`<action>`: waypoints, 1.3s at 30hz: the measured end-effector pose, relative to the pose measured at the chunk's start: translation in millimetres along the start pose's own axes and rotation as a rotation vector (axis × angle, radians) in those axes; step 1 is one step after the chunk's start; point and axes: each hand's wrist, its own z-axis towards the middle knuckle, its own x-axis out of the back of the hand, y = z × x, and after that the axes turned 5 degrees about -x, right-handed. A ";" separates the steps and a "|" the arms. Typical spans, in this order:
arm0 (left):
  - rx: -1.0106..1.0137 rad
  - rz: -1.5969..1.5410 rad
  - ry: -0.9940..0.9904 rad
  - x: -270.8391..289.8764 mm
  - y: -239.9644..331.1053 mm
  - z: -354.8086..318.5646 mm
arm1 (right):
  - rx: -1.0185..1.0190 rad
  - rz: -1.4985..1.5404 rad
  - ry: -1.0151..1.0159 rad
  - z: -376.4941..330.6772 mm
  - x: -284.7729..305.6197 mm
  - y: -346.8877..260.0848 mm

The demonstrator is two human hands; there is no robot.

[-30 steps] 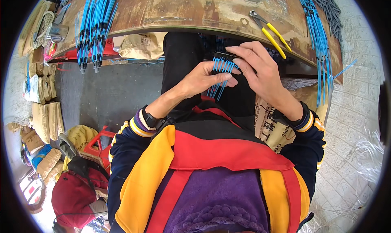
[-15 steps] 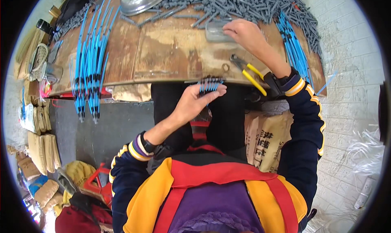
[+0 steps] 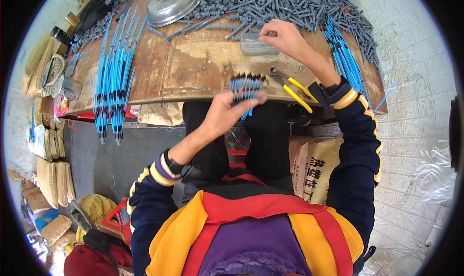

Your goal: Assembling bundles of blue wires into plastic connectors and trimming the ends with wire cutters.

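Observation:
My left hand (image 3: 227,113) is closed around a row of thin blue rods (image 3: 247,85) with black tips, held at the table's front edge. They stand side by side, tips pointing away from me. My right hand (image 3: 285,37) is over a shallow clear plastic box (image 3: 255,46), thumb and fingertips pinched together; anything between them is too small to make out. Just this side of the box lie pliers with yellow handles (image 3: 295,91), jaws toward the far left.
A heap of grey ribbed plastic plugs (image 3: 270,8) covers the table's far side, beside an upturned metal bowl (image 3: 173,5). Bundles of blue rods lie left (image 3: 116,68) and right (image 3: 344,49) on the wooden table (image 3: 188,78). A printed sack (image 3: 316,167) stands below.
The rods in my left hand have tilted up, so more of their length and black tips shows. My right hand has shifted slightly left over the box, still pinched.

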 end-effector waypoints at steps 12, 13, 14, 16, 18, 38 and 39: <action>-0.067 0.047 -0.077 7.1 2.3 -1.2 | 0.113 0.069 0.168 -108.5 21.3 -119.2; -0.084 0.042 -0.081 7.2 2.1 -1.3 | 0.096 0.072 0.153 -110.5 19.9 -120.9; -0.083 0.044 -0.080 7.1 1.8 -1.4 | 0.079 0.075 0.141 -111.6 18.9 -121.8; -0.086 0.010 -0.067 5.3 0.7 -1.3 | 0.062 0.096 0.129 -112.5 18.8 -123.1; -0.086 -0.004 -0.062 4.8 1.4 -1.7 | 0.025 0.134 0.107 -112.8 19.8 -124.2; -0.083 -0.015 -0.055 6.5 -3.7 -1.3 | 0.099 0.082 0.150 -111.9 16.8 -125.9; -0.090 -0.021 -0.052 6.4 -4.1 -1.4 | 0.098 0.083 0.149 -111.5 16.7 -126.0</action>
